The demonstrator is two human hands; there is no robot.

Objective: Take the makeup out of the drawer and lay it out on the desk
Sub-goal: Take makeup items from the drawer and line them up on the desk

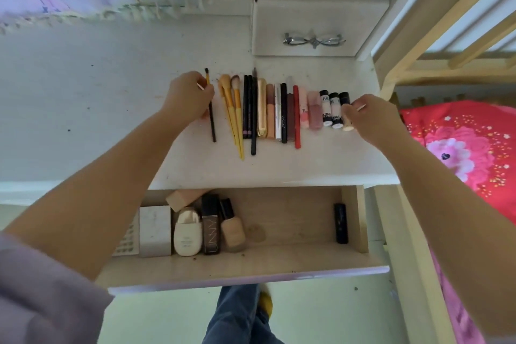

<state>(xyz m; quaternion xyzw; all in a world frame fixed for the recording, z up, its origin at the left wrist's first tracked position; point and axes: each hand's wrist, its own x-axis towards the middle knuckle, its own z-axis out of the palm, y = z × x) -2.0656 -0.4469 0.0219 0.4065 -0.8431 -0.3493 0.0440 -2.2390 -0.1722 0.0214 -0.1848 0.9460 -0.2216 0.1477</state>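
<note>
Makeup [279, 112] partly laid in a neat row on the white desk [111, 92], partly waiting below in the open drawer [293, 220]. Row on the desk, from left to right: thin black brush [211, 120], two yellow brushes [233, 117], dark pencils [250, 109], gold tube [261, 107], lipsticks and glosses, then three small black-capped tubes [332, 112] at the right end.

Left hand [187, 98] curled over the top of the thin black brush, fingers pinching its handle near the bristle end. Right hand [374, 117] at the far right of the row, fingertips pressed together on the last small tube, seemingly nudging it into line.

Lying in the drawer: pale box [155, 230], cream squeeze bottle [187, 234], dark bottle marked UNNY [210, 226], beige foundation bottle [231, 229], peach block [184, 198] behind them, and a lone black tube [341, 223] well apart at the right wall.

Judging by look: all light and rigid. Brushes and pencils slim, round, likely to roll; best pinched mid-handle, away from soft bristles. Bottles probably glass or smooth plastic, slippery and breakable; best gripped around the body, not the cap. Box easy to take by its sides
</note>
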